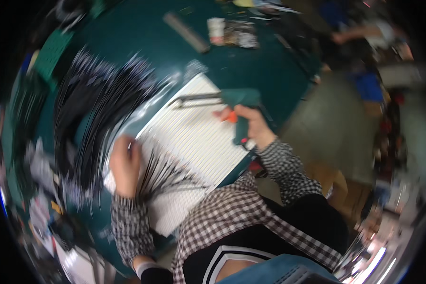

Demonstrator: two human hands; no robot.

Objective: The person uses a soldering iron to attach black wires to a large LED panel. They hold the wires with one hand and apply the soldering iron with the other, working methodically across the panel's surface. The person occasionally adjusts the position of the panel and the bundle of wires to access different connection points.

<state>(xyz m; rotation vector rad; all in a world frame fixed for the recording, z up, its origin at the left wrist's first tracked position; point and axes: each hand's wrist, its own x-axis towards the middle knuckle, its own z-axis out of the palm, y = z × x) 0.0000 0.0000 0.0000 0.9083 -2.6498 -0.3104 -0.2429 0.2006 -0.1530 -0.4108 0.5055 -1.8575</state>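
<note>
My right hand grips the handle of a teal gun-shaped tool with an orange trigger and a long metal nozzle pointing left over a white ribbed board. My left hand presses down on a bundle of thin black strands at the board's left edge. A large spread of black strands fans out to the upper left on the green table. Both sleeves are black-and-white checked. The picture is motion-blurred.
At the table's far side lie a grey bar, a small white container and scattered small items. Another person's arm shows at the upper right. Clutter lines the left table edge. Grey floor lies to the right.
</note>
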